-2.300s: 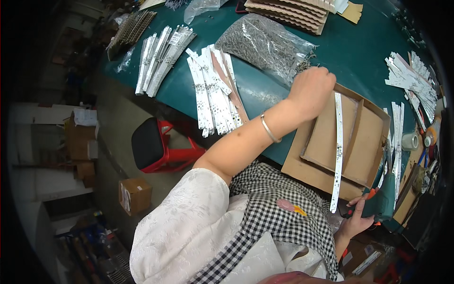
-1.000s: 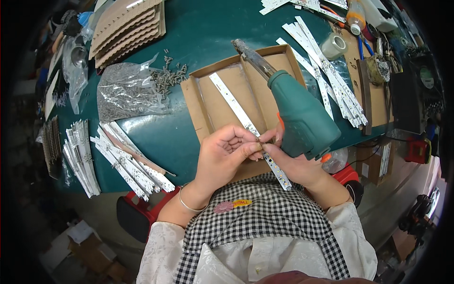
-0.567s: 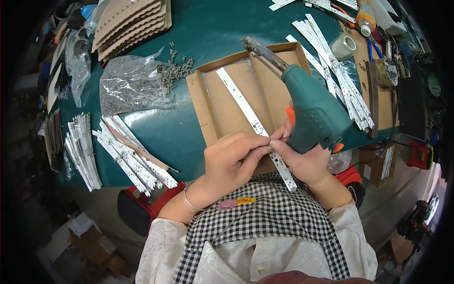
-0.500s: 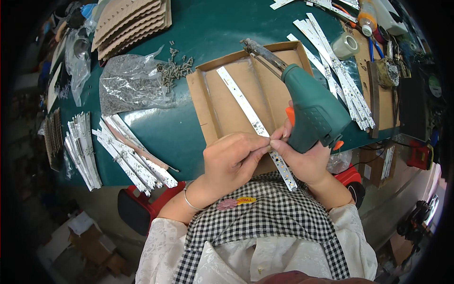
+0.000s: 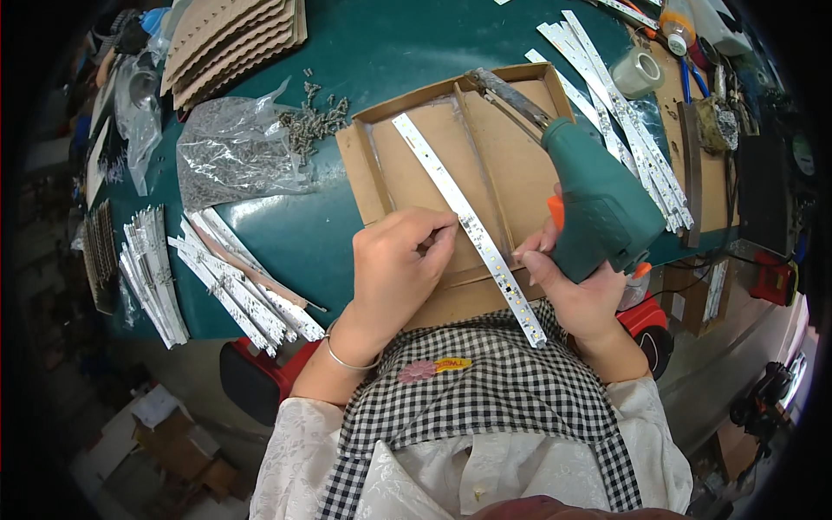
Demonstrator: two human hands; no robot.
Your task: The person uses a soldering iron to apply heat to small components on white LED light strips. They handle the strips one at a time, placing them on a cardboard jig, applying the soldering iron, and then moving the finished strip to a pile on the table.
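A white LED circuit strip lies slantwise across a shallow cardboard tray, its near end reaching over the tray's front edge by my apron. My left hand is closed, thumb and forefinger pinched at the strip's left edge. Whatever sits between those fingertips is too small or hidden to make out. In my right hand is a green soldering gun with an orange trigger, its metal tip pointing to the far left over the tray. Thumb and forefinger of that hand come together just right of the strip.
Left on the green table are a plastic bag of small parts, loose small parts and stacks of strips. Corrugated cardboard pieces stand behind. More strips, a tape roll and blue-handled pliers lie right.
My hands, which met over the strip, have parted: the left moved left and away from me, the right shifted right with the soldering gun. The strip's middle is now uncovered.
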